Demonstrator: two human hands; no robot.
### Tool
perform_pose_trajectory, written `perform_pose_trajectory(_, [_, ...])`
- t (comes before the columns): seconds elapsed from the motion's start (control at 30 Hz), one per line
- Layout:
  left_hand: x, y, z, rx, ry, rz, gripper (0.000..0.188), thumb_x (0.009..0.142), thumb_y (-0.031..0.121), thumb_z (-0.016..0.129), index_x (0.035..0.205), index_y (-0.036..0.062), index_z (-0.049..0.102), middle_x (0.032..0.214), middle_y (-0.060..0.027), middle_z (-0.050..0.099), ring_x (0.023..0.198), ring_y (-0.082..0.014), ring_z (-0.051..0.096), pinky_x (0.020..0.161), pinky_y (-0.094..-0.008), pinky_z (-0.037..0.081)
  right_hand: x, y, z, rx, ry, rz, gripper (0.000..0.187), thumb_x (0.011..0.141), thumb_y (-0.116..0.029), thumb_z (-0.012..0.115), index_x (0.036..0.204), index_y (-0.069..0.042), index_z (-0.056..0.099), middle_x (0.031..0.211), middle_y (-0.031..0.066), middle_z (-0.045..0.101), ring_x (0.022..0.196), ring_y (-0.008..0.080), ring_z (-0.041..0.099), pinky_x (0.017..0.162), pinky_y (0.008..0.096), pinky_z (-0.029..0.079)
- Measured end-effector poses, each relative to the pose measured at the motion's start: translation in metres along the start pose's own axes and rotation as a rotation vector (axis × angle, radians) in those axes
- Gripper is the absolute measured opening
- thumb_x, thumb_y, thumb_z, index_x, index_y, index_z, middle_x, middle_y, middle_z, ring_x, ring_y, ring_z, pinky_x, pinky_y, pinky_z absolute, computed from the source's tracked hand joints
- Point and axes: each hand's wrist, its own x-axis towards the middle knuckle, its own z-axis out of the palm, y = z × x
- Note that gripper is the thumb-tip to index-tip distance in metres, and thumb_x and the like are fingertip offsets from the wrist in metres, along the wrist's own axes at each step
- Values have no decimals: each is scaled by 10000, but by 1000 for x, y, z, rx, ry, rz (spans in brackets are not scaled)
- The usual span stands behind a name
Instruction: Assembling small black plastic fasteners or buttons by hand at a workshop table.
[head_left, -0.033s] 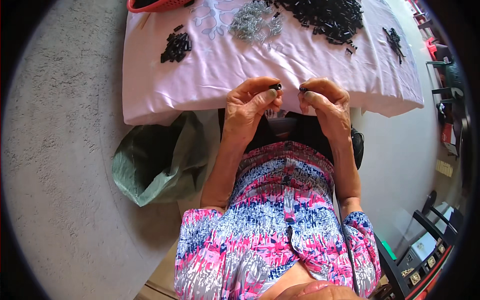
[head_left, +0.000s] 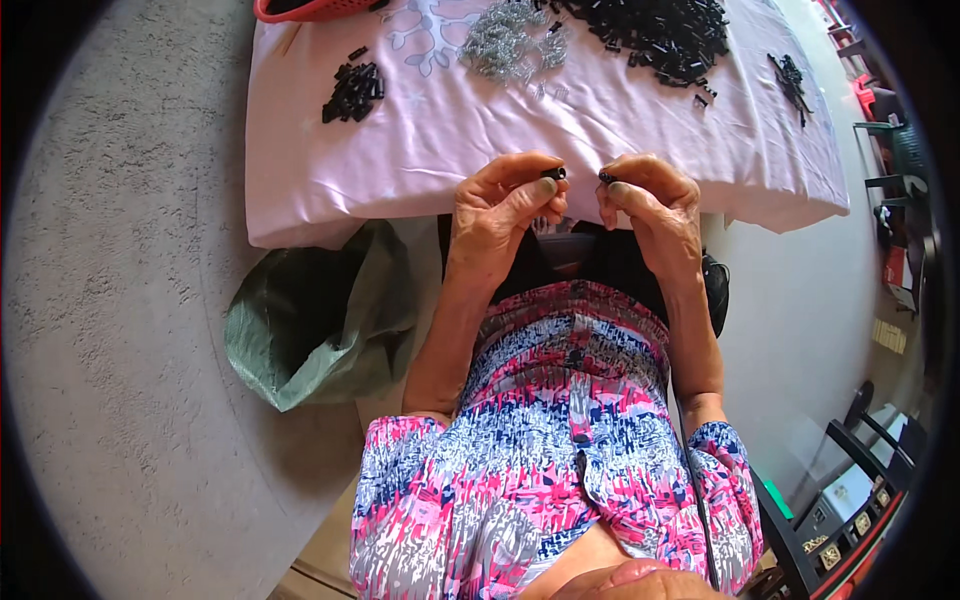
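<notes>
Between thumb and fingers, my left hand (head_left: 500, 208) pinches a short black hollow tube (head_left: 554, 174), its open end turned toward the right. My right hand (head_left: 655, 198) grips a smaller black part (head_left: 606, 177); the fingers cover most of it, so its kind is unclear. The two parts are held a short gap apart, level with each other, above the near edge of the table. Beyond my hands on the pink cloth (head_left: 450, 165) lie a heap of small silvery spring-like pieces (head_left: 510, 45) and a big pile of black tubular parts (head_left: 665, 40).
A smaller black pile (head_left: 353, 93) lies on the left of the cloth, thin black pieces (head_left: 790, 80) on the right. A red basket (head_left: 310, 12) stands at the far left corner. Beside my left arm an open green sack (head_left: 300, 330) sits on the floor; a dark chair (head_left: 850, 480) is lower right.
</notes>
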Motion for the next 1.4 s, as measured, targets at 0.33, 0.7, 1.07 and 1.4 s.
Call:
perform_pose_trajectory(0.33, [-9, -5, -5, 32, -44, -12, 188, 892, -5, 623, 1080, -16, 622, 910, -117, 679, 784, -162, 654, 698, -268, 530, -10, 3, 14, -195, -32, -82, 152, 829, 64, 615, 976, 46, 646, 816, 58, 667, 694, 96, 626, 644, 223, 514])
perform_pose_trajectory(0.7, [-14, -7, 1, 227, -42, 39, 199, 866, -21, 649, 1064, -21, 623, 892, -107, 674, 770, -150, 635, 686, -266, 517, -18, -3, 21, -306, -15, -105, 149, 803, 77, 609, 942, 43, 651, 799, 36, 670, 713, 81, 635, 656, 206, 511])
perform_pose_trajectory(1.07, [-15, -2, 8, 360, -71, 73, 206, 837, -88, 657, 1031, -22, 641, 926, -45, 651, 830, -90, 624, 739, -213, 512, -22, 6, 13, -312, -27, -148, 162, 784, 86, 586, 922, 48, 661, 768, 22, 652, 675, 62, 609, 609, 193, 490])
perform_pose_trajectory(1.4, [-17, -14, 7, 273, -47, 129, 204, 816, -118, 649, 1002, -39, 676, 964, -99, 677, 864, -129, 647, 788, -236, 536, -24, 14, 18, -613, -15, -582, 232, 700, 143, 651, 902, 30, 664, 809, 82, 662, 700, 118, 628, 581, 219, 474])
